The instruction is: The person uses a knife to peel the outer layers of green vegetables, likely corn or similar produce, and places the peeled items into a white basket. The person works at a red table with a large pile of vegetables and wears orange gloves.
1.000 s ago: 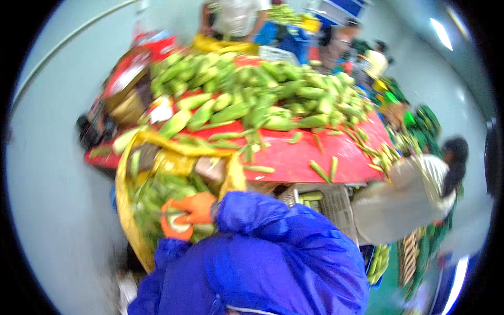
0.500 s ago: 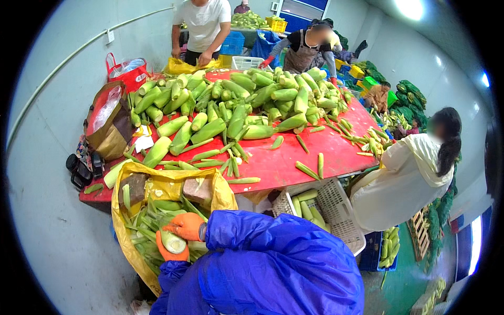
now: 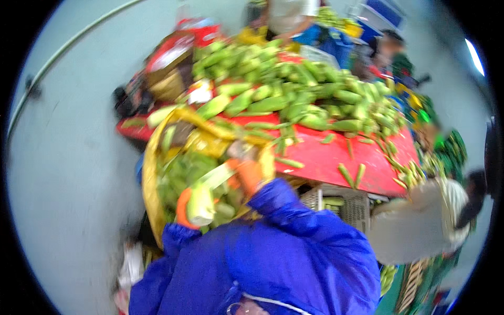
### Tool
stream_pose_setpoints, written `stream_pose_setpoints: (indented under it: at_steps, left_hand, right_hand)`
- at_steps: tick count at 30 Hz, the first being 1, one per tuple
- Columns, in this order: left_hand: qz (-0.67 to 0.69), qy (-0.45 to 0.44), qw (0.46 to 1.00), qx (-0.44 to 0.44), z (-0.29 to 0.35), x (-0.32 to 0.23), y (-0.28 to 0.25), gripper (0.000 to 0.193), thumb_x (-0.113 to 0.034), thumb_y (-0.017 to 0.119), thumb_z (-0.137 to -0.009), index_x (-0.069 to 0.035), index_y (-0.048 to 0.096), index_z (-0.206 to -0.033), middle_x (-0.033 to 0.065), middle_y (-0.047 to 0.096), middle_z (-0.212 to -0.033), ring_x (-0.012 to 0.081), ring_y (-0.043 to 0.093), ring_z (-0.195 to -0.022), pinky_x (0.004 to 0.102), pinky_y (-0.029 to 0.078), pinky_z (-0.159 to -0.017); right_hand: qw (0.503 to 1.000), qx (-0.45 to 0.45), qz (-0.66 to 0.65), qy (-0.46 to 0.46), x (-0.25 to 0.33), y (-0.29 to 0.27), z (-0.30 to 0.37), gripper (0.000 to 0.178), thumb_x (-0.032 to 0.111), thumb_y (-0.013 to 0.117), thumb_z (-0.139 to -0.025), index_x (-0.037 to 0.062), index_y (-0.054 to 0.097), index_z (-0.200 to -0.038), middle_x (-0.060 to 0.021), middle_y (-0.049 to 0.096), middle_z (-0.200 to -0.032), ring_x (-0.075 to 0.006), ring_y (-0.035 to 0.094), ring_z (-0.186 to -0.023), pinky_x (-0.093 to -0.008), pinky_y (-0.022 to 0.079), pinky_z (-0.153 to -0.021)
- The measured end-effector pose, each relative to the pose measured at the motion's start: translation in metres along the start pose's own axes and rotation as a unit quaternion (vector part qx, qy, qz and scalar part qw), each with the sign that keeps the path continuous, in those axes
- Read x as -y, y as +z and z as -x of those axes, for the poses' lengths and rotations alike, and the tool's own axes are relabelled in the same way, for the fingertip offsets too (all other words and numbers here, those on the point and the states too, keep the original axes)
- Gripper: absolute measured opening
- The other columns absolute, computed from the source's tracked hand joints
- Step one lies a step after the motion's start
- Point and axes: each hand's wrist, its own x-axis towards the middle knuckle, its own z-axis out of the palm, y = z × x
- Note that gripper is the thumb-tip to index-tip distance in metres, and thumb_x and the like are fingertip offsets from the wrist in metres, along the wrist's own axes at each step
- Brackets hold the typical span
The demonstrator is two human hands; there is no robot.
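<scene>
My left hand (image 3: 184, 209), in an orange glove, is closed around an ear of corn (image 3: 200, 207), its pale cut end towards me. A light green husk leaf (image 3: 216, 177) stretches from the ear up to my right hand (image 3: 249, 175), also gloved in orange. The right hand's fingers are blurred, but they are closed on the leaf. Both hands are over a wide-mouthed yellow sack (image 3: 151, 173), in which loose green husks (image 3: 181, 170) lie heaped. A brownish block (image 3: 242, 150) sits at the sack's far rim.
Beyond the sack stands a red table (image 3: 320, 149) piled with unhusked corn (image 3: 257, 97). A white slatted crate (image 3: 355, 209) is to the right, near a person in pale clothing (image 3: 420, 220). Other people stand around the table. Bags (image 3: 168, 79) rest at its far left corner.
My right hand has moved away from the ear to the upper right, drawing a husk leaf out. The left hand still holds the ear. The whole view has swung and blurred.
</scene>
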Motion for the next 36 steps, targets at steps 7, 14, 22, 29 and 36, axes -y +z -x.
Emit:
stream_pose_setpoints:
  at_steps: [7,14,22,29,36]
  left_hand:
    - [0.045,-0.05,0.994,0.081,0.033,-0.007,0.02,0.068,-0.043,0.052,-0.091,-0.003,0.034,-0.143,0.0218,0.045,-0.138,0.0369,0.06,-0.107,0.0472,0.053,-0.088]
    - [0.096,0.098,0.983,0.122,0.025,-0.002,0.032,0.075,-0.052,0.049,-0.092,-0.009,0.025,-0.149,0.0186,0.031,-0.149,0.0324,0.036,-0.135,0.0511,0.032,-0.11]
    - [-0.29,0.173,0.935,-0.103,0.004,0.003,0.04,0.052,-0.034,0.064,-0.091,-0.004,0.05,-0.13,0.0047,0.06,-0.113,0.0146,0.054,-0.102,0.0294,0.045,-0.089]
    - [-0.219,0.147,0.962,-0.073,0.006,0.015,0.036,0.053,-0.034,0.067,-0.088,-0.003,0.051,-0.128,0.0058,0.06,-0.112,0.0162,0.056,-0.099,0.0315,0.046,-0.086]
    - [-0.231,0.103,0.966,-0.051,-0.005,0.019,0.014,0.06,-0.042,0.065,-0.088,-0.002,0.05,-0.129,0.0068,0.06,-0.113,0.017,0.057,-0.099,0.0315,0.046,-0.087]
  right_hand:
    - [0.978,-0.1,-0.182,0.017,-0.053,-0.066,-0.051,0.038,0.037,0.058,-0.09,0.0024,0.064,-0.077,-0.0123,0.06,-0.055,-0.0193,0.054,-0.04,-0.0332,0.042,-0.039]
    - [0.993,0.098,-0.041,-0.055,-0.015,-0.022,-0.025,0.052,0.052,0.062,-0.084,0.0023,0.066,-0.096,-0.0113,0.068,-0.072,-0.0138,0.049,-0.042,-0.028,0.04,-0.042]
    - [0.976,0.207,0.02,0.062,0.008,0.04,0.022,0.038,0.035,0.076,-0.076,0.0,0.064,-0.085,-0.0039,0.06,-0.069,-0.0101,0.051,-0.048,-0.0252,0.039,-0.044]
    - [0.975,0.212,-0.031,0.051,0.009,0.024,0.026,0.023,0.019,0.069,-0.077,-0.0021,0.066,-0.085,-0.0053,0.061,-0.067,-0.0113,0.052,-0.049,-0.026,0.042,-0.045]
    - [0.971,0.179,-0.134,0.085,-0.013,0.021,0.017,0.018,0.013,0.063,-0.073,-0.0019,0.065,-0.082,-0.0076,0.061,-0.063,-0.0151,0.052,-0.043,-0.0283,0.042,-0.043]
